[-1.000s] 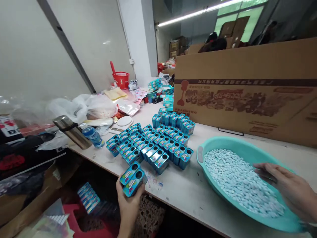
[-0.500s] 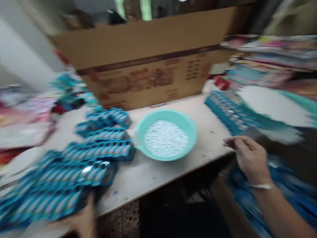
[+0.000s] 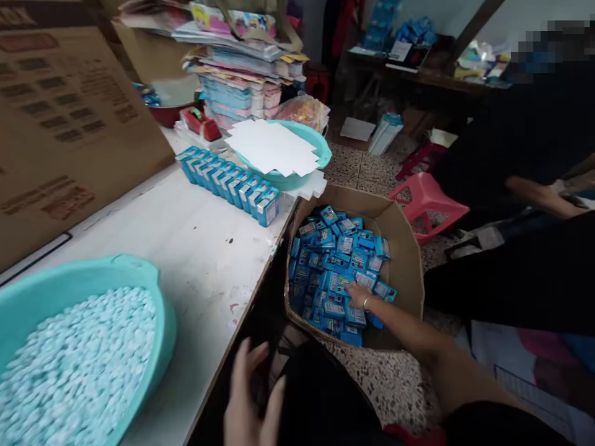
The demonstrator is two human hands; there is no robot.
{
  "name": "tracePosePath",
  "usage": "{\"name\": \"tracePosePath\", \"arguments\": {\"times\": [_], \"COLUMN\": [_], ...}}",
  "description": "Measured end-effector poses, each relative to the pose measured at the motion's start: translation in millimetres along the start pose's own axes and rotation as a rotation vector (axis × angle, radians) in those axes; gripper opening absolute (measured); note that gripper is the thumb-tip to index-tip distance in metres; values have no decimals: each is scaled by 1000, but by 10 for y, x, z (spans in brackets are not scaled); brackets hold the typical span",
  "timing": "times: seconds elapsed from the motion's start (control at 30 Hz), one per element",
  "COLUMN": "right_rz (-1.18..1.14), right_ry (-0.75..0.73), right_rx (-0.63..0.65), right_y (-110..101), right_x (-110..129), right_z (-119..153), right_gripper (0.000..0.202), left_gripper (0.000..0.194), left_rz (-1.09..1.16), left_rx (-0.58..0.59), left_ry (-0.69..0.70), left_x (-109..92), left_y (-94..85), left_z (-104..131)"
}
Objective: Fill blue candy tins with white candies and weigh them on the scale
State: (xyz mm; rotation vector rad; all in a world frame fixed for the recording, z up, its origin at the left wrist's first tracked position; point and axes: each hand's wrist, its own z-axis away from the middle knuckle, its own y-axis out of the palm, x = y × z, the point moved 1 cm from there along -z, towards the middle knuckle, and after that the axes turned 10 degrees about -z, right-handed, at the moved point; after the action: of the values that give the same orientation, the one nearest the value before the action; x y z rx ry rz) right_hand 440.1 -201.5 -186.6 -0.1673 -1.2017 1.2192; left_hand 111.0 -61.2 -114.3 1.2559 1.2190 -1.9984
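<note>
The tub (image 3: 166,334) is smooth plastic; the pellets (image 3: 93,365) look matt and chalky. The blue boxes (image 3: 344,248) have a glossy finish, the carton (image 3: 405,266) is matt cardboard, the desk (image 3: 209,248) smooth but scuffed, the stool (image 3: 427,195) plastic, the sheets (image 3: 274,145) matt paper.

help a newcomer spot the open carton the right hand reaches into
Find the white table, then look just beyond its right edge in the picture. The open brown carton sits there, the right hand inside; unlike the big printed carton at left, it is heaped with small blue boxes.
</note>
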Motion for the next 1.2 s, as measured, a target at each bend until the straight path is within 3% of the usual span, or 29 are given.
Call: {"name": "tracePosePath", "arguments": {"times": [0.1,0.13,0.23,0.37,0.5,0.6,0.77,0.87,1.03,1.13,1.2], "right_rz": [161,209,301,276,161,56,-72,-81,-165,-613,-833], "right_ry": [-22,-36,-85,-138,-136,-122,-132,-176,-243,-260,-344], "right_rx": [128,179,328,413,381,338,305,306,276,388,552], "right_y": [199,261,459,760,994,1022,751,500,155,61,57], "right_x": [-163,-199,-273,-293,-287,-323,-340,-205,269,655,943], "right_z": [-195,-278,-558,-976,-1302,-1370,-1283,-1207,-815,-345,2], "right_gripper": [35,42,58,55,31,42,23,34,61,62,64], "left_gripper": [63,63,65,59,59,63,64,59,54,56,61], "left_rz": [-38,-59,-107,-147,-275,-359,-369,-250,201,379,429], "left_rx": [436,534,610,656,659,672,666,647,475,303,203], "left_ry": [223,277,310,294,290,322,374,316,10,-116,-149], "left_x": [-154,-167,-66,237,437,463,402,370,307,217,129], "left_y": [359,495,819,979,1034,1088,1109,1074,976,833,671], "left_z": [-244,-313,-418,-331,-230,-227,-256,-249,-279,-337,-360]}}
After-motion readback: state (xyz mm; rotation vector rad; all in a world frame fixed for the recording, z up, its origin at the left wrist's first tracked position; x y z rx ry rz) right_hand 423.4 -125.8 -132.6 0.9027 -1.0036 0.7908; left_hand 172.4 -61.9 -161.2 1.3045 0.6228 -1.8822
